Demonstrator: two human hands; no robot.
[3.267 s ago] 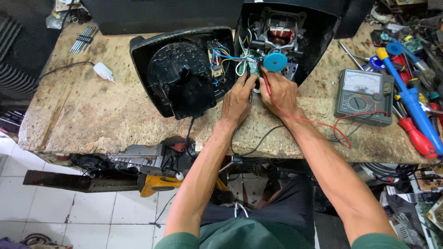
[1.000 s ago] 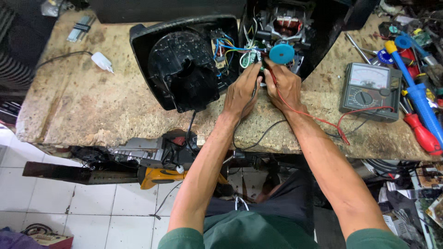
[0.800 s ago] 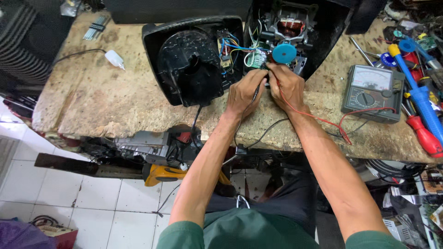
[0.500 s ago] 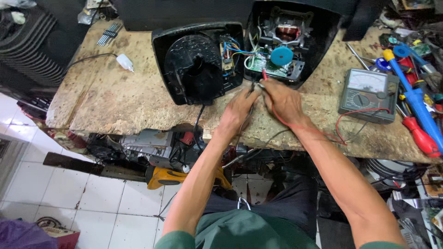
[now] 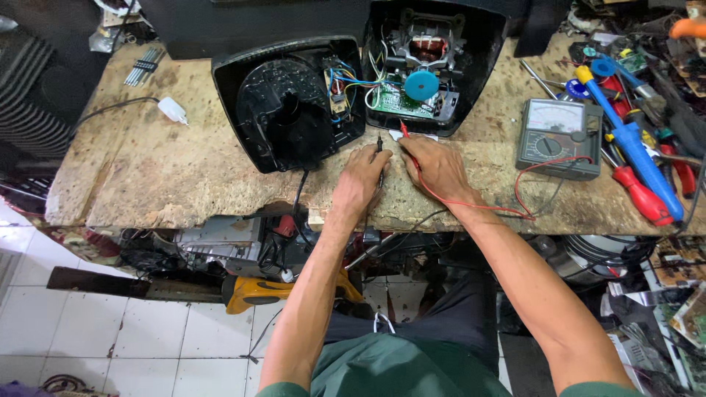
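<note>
My left hand (image 5: 362, 179) holds a black test probe (image 5: 379, 144) with its tip pointing up, resting on the worn bench (image 5: 147, 169). My right hand (image 5: 438, 163) grips a red test probe (image 5: 404, 131), whose red lead (image 5: 515, 198) runs to a grey analogue multimeter (image 5: 560, 137) on the right. Both hands lie just in front of an opened black appliance. Its left half (image 5: 283, 103) shows a round black base. Its right half (image 5: 430, 62) shows a motor, a green circuit board (image 5: 397, 103) and a blue disc (image 5: 421, 85).
Screwdrivers with blue (image 5: 632, 140) and red (image 5: 640, 195) handles and other tools crowd the bench's right end. A white plug (image 5: 173, 110) with a cable lies at the left. Machine parts and a yellow tool (image 5: 257, 290) sit below the bench on a tiled floor.
Both hands have drawn back from the circuit board toward the bench's front edge, still holding the probes. The camera view has shifted.
</note>
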